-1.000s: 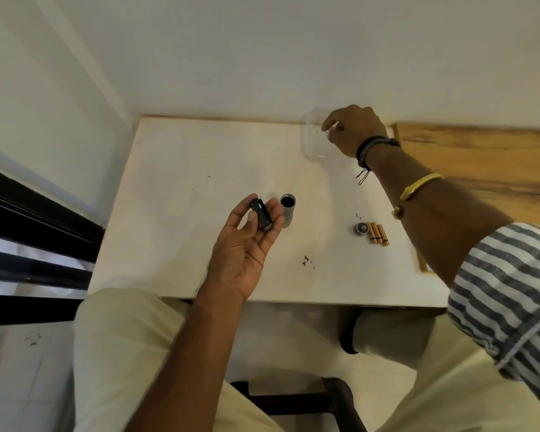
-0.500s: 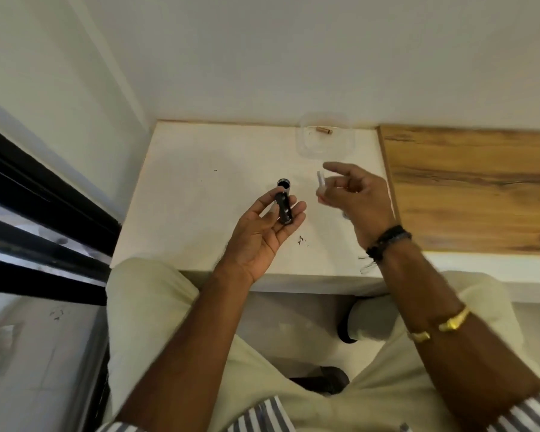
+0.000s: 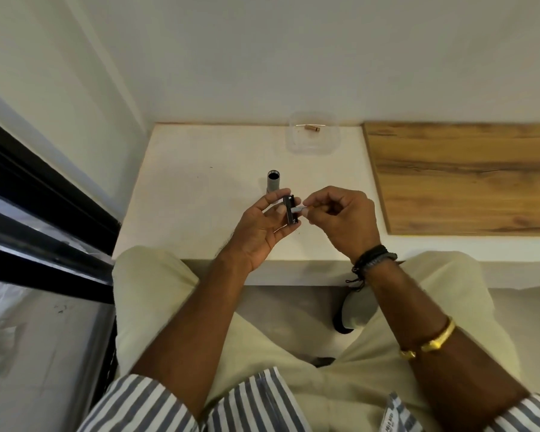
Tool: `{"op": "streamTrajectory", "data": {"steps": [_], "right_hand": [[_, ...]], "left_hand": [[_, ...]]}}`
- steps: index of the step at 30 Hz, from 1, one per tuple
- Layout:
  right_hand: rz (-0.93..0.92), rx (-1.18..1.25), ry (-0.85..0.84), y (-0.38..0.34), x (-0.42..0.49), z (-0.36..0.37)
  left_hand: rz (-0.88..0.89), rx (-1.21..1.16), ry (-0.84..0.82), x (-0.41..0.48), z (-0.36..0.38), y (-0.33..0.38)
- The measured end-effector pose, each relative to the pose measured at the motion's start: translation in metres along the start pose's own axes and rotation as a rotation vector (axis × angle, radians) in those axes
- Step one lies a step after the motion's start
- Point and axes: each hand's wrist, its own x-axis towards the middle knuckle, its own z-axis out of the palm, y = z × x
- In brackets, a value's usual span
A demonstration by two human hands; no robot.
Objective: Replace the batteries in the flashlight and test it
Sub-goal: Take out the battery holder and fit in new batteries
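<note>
White surface [image 3: 200, 198] against a pale wall. Nearest, the left hand [image 3: 259, 226] has its fingers curled round a black battery holder [image 3: 291, 212]. The right hand [image 3: 340, 218] pinches a small pale battery [image 3: 300, 209] against the holder. Beyond them a grey flashlight tube [image 3: 273, 182] stands upright. Farthest, a clear container [image 3: 293, 141] holds one copper-coloured battery [image 3: 312, 128].

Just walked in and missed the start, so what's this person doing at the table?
A seated person is partway through a battery swap. The left hand holds a black battery holder, and the right hand pinches a small pale battery with its tip at the holder, apparently about to slot it in. The grey flashlight body stands open end up on the white table. A clear container at the far edge holds one brown battery.
</note>
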Motion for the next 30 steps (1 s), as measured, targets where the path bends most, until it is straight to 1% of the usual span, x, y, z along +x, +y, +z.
{"op": "streamTrajectory", "data": {"steps": [4,9,11,14,16,19,25,30], "right_hand": [[-0.030,-0.160,0.037,-0.001,-0.001,0.002],[-0.056,-0.243,0.058,0.000,0.001,0.003],[-0.037,-0.237,0.073,0.001,0.001,0.005],[-0.010,-0.168,0.147,0.005,0.002,0.007],[-0.028,-0.154,0.184,0.008,0.002,0.009],[-0.068,-0.169,0.193,0.013,0.002,0.015],[-0.177,-0.209,0.224,0.014,-0.003,0.028],[-0.239,-0.188,0.220,0.014,-0.005,0.032]], "left_hand": [[0.006,0.072,-0.006,0.000,0.000,-0.003],[0.034,0.151,-0.001,0.001,0.002,-0.005],[0.028,0.161,-0.012,0.001,0.002,-0.005],[0.003,0.158,-0.042,0.000,0.003,-0.005],[-0.001,0.165,-0.057,0.000,0.004,-0.006],[0.004,0.183,-0.065,-0.002,0.007,-0.009],[0.017,0.114,0.060,-0.003,0.008,-0.008],[0.019,0.059,0.063,-0.004,0.008,-0.005]]}}
